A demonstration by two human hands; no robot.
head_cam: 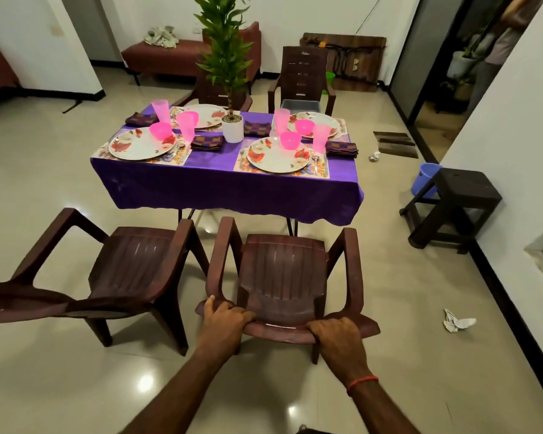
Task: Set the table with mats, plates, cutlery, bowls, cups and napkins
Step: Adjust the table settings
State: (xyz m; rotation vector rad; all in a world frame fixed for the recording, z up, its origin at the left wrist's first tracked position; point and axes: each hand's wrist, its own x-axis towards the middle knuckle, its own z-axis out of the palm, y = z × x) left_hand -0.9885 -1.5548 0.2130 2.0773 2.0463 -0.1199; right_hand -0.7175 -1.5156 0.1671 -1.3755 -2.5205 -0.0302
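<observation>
Gripping the backrest of the chair: left hand, right hand, fingers curled.

Left hand and right hand on bare forearms, thin red-orange thread band round right wrist.

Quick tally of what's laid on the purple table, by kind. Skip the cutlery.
Plates: 4
Pink cups: 4
Pink bowls: 4 (one partly hidden behind a cup)
Napkins: 4
Mats: 4
Potted plant: 1
Total: 21
</observation>
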